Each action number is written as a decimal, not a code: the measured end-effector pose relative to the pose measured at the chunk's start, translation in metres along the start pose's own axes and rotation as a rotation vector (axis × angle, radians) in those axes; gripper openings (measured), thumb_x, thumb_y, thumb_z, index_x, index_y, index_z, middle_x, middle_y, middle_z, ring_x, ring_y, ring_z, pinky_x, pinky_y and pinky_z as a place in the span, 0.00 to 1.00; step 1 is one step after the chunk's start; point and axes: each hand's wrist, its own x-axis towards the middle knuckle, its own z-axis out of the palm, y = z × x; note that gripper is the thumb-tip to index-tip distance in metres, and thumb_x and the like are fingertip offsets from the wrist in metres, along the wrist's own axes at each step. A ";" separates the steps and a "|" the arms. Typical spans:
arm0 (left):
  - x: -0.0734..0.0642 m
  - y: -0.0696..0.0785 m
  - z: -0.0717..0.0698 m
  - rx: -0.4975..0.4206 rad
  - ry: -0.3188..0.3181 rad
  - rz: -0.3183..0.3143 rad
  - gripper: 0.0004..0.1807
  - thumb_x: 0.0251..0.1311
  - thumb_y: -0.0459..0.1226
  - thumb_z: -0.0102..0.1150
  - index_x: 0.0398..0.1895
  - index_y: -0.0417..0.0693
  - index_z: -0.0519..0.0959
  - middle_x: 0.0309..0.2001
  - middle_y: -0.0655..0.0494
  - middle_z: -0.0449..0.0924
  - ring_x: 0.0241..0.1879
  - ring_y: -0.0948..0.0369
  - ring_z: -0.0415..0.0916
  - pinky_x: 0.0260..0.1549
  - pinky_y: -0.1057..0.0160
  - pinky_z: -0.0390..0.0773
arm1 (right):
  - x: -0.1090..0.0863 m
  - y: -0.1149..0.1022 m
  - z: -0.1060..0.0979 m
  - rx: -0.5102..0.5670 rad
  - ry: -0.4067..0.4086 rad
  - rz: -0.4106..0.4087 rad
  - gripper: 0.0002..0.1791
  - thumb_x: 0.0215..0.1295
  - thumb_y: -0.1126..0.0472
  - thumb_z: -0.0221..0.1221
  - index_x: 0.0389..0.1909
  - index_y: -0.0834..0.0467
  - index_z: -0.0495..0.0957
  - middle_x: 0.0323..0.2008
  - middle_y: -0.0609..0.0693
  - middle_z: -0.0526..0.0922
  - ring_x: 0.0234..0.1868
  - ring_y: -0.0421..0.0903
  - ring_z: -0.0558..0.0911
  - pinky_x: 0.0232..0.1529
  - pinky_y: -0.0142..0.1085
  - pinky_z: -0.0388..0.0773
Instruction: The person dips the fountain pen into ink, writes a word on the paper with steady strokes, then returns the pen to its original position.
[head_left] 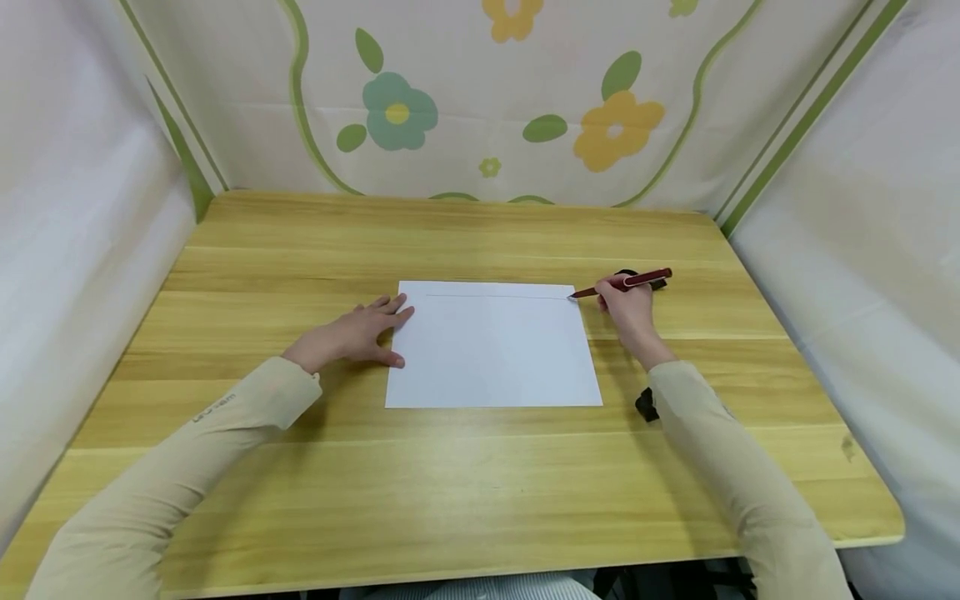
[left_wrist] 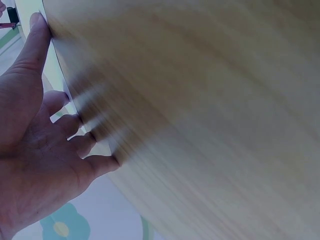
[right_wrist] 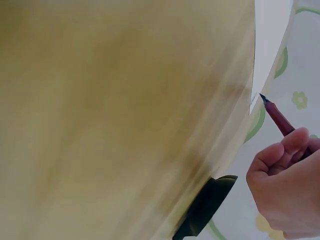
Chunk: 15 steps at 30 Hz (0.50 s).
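A white sheet of paper [head_left: 491,350] lies on the table, with one thin line running across it near the far edge. My left hand [head_left: 360,333] is spread at the sheet's left edge, thumb and fingertips resting on it; the left wrist view shows the fingers [left_wrist: 80,145] lined along that edge. In my right hand [head_left: 628,312] I grip a dark red fountain pen [head_left: 622,283], its nib at the line's right end, by the sheet's far right corner. From the right wrist, the pen's nib [right_wrist: 263,98] shows right at the paper's corner.
The wooden table [head_left: 480,492] is backed by a flower-printed cloth [head_left: 465,100], with white cloth at both sides. A black object [right_wrist: 205,207] stands on the table beyond my right hand. Another small black item [head_left: 647,406] shows beside the right sleeve.
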 end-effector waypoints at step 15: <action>-0.001 0.001 -0.002 0.020 -0.012 0.021 0.50 0.56 0.51 0.62 0.74 0.40 0.48 0.75 0.38 0.36 0.73 0.37 0.34 0.64 0.29 0.45 | -0.003 -0.029 0.094 -0.108 -0.107 -0.111 0.10 0.61 0.65 0.55 0.40 0.66 0.78 0.23 0.49 0.78 0.20 0.40 0.76 0.28 0.33 0.75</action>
